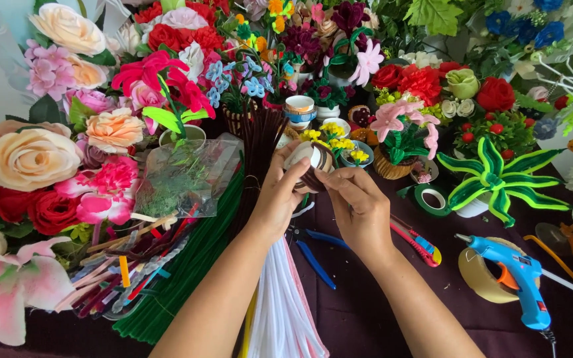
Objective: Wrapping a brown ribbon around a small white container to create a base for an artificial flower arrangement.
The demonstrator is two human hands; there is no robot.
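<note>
While both hands meet above the dark purple tablecloth (366, 318), the left hand (280, 195) is closed around a small round roll of brown tape (310, 162), thumb and fingers wrapped on its rim. At three o'clock from it, the right hand (359, 205) pinches the roll's edge with its fingertips. The roll sits at centre frame, lifted off the table. At six o'clock lies a bundle of white fuzzy pipe cleaners (280, 311); at four o'clock a blue hot glue gun (515, 278) rests on a wide roll of tan packing tape (475, 275). A roll of green floral tape (432, 199) lies at three o'clock
</note>
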